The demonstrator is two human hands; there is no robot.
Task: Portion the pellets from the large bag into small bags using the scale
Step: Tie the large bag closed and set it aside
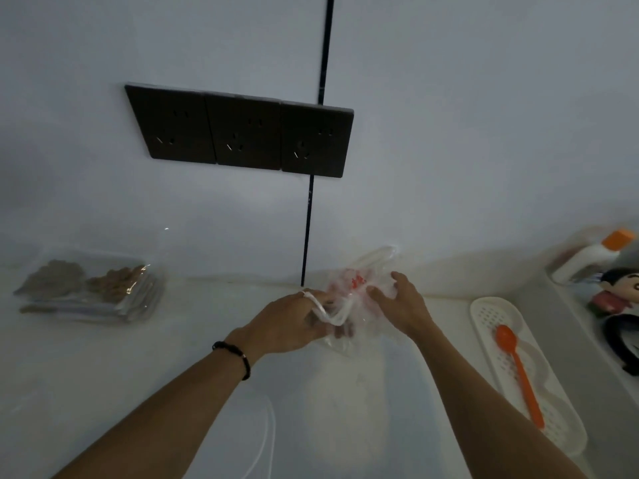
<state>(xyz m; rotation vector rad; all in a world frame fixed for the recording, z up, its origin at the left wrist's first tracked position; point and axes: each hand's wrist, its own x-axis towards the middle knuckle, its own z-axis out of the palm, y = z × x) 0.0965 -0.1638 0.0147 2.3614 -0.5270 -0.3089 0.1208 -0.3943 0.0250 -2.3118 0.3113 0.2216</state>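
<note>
Hands first: our left hand (294, 319) is curled round the white handle loops of the thin plastic bag (349, 299), one loop riding over a finger, while our right hand (397, 302) pinches the bag's far side. They sit close together but not touching, each clamped on its own part of the film, which reads as pulling the mouth apart to get at what is inside. The bag rests on the worktop (138, 375) near its back edge, just in front of the wall; dark bits show through the plastic, too blurred to be sure they are pellets.

Towards the back left corner lies a stack of small clear bags (93, 288) already holding brown pellets, set well apart from the working spot, we judge so that finished portions stay out of the way. Along the right edge a white perforated tray (484, 316) carries an orange spoon (518, 371), within easy reach of the right hand for scooping. A white bottle with an orange cap (587, 257) and a small figurine (619, 288) stand at the back right. We cannot make out a scale.
</note>
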